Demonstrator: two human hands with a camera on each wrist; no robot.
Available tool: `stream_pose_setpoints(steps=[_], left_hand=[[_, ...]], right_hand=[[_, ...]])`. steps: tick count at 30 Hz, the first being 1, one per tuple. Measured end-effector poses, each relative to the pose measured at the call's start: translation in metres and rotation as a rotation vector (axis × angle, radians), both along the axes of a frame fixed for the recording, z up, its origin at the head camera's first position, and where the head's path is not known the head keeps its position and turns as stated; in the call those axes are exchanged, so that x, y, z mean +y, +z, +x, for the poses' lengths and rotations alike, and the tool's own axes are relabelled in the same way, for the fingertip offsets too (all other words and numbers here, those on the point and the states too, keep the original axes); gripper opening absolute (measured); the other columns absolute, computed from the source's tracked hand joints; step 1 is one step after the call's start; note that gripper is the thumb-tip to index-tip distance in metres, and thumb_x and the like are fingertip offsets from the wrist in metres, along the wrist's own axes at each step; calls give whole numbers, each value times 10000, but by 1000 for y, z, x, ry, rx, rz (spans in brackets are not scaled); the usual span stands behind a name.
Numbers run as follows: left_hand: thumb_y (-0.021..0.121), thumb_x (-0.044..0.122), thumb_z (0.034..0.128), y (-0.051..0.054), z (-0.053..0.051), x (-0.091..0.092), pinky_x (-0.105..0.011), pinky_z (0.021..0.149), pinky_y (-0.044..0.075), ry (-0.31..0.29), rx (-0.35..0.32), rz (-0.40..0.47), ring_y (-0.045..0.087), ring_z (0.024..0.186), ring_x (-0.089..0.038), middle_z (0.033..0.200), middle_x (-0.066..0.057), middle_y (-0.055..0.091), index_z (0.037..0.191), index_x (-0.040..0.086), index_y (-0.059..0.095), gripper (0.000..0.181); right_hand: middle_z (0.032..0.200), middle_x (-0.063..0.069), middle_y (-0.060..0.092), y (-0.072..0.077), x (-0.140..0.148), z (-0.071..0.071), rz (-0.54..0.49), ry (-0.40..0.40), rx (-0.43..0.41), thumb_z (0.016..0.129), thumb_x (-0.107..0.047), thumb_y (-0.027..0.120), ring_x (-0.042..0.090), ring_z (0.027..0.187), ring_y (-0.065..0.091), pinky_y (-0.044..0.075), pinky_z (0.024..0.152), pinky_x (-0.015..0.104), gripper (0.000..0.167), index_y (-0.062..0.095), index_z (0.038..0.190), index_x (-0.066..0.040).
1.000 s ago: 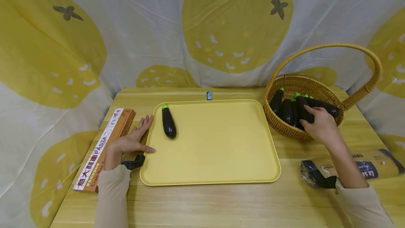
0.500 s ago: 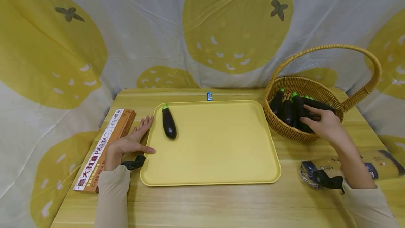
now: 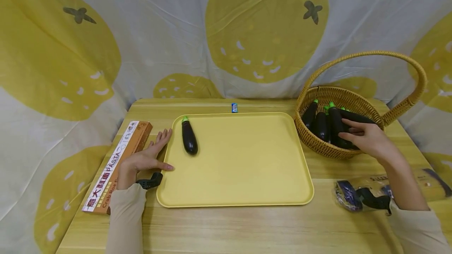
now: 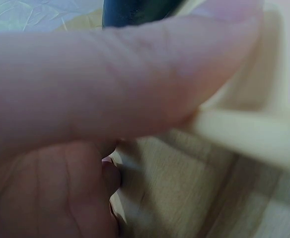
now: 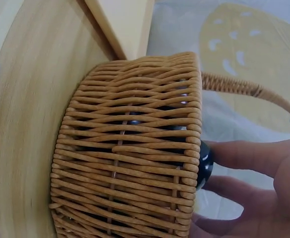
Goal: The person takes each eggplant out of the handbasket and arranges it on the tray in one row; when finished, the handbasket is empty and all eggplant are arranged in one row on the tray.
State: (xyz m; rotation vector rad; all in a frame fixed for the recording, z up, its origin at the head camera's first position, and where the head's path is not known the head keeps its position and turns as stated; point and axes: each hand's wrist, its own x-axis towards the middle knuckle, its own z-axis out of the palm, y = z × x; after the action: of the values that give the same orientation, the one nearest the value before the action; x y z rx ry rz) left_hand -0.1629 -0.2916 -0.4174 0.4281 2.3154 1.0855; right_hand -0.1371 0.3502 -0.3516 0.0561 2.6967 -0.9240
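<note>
Right fingers [image 5: 247,154] shifted rightward, pinching an eggplant [image 5: 206,169] in the basket [image 3: 312,139]; left fingers [image 3: 162,139] spread, touching tray [image 3: 243,167].

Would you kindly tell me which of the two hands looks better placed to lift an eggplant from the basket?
Probably the right hand: it pinches an eggplant in the basket, while the left hand rests at the tray's opposite edge, farther away.

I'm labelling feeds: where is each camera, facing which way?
Head: on the head, facing forward and down at the tray and basket; sleeves, left hand and right hand show.
Left wrist: on that wrist, facing the tray's rim; thumb and palm show.
Right wrist: on that wrist, facing the basket's side; fingers show.
Head and right wrist share the basket.
</note>
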Motion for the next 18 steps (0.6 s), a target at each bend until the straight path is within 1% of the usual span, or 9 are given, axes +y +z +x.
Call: stream_pose_setpoints(steps=[4, 9, 11, 14, 17, 18], left_hand=[[857, 208, 854, 0, 0, -1, -742, 1168, -206, -1, 0, -2, -317, 1526, -456, 1676, -211, -301, 1660, 110, -117, 1269], [854, 210, 858, -1, 0, -1, -745, 1171, -196, -9, 2, -4, -316, 1525, -460, 1673, -212, -305, 1658, 117, -127, 1270], [851, 209, 861, -1, 0, -2, -746, 1171, -194, -11, 2, -4, -316, 1525, -462, 1673, -213, -307, 1658, 119, -131, 1268], [850, 206, 862, -1, 0, -2, -746, 1168, -199, -9, 0, 2, -317, 1524, -461, 1673, -208, -308, 1659, 126, -131, 1266], [847, 204, 865, -1, 0, -1, -744, 1165, -207, -6, -2, 8, -319, 1524, -459, 1673, -204, -309, 1659, 131, -131, 1262], [846, 203, 866, -1, 0, -1, -743, 1165, -209, -7, -2, 9, -321, 1523, -459, 1673, -204, -311, 1659, 132, -132, 1261]], right_hand=[[1511, 458, 346, 0, -1, -1, 11, 16, -13, 1098, -393, 480, 602, 1325, 443, 535, 896, 594, 697, 185, 1654, -93], [1524, 482, 304, -1, -4, -2, 48, 24, -23, 1075, -469, 506, 614, 1347, 408, 503, 941, 666, 777, 168, 1653, -73], [1523, 492, 291, -1, -4, -2, 58, 21, -21, 1062, -493, 523, 614, 1345, 409, 520, 922, 642, 809, 170, 1651, -66], [1514, 492, 304, -2, -4, -1, 69, 15, -11, 1060, -490, 528, 611, 1336, 416, 540, 872, 576, 803, 189, 1646, -60], [1481, 480, 361, -1, -4, -1, 77, 1, 0, 1060, -481, 531, 594, 1292, 451, 546, 814, 501, 782, 217, 1640, -60], [1426, 462, 434, -1, -4, 0, 77, -8, 4, 1057, -487, 536, 558, 1214, 515, 542, 773, 467, 778, 236, 1637, -65]])
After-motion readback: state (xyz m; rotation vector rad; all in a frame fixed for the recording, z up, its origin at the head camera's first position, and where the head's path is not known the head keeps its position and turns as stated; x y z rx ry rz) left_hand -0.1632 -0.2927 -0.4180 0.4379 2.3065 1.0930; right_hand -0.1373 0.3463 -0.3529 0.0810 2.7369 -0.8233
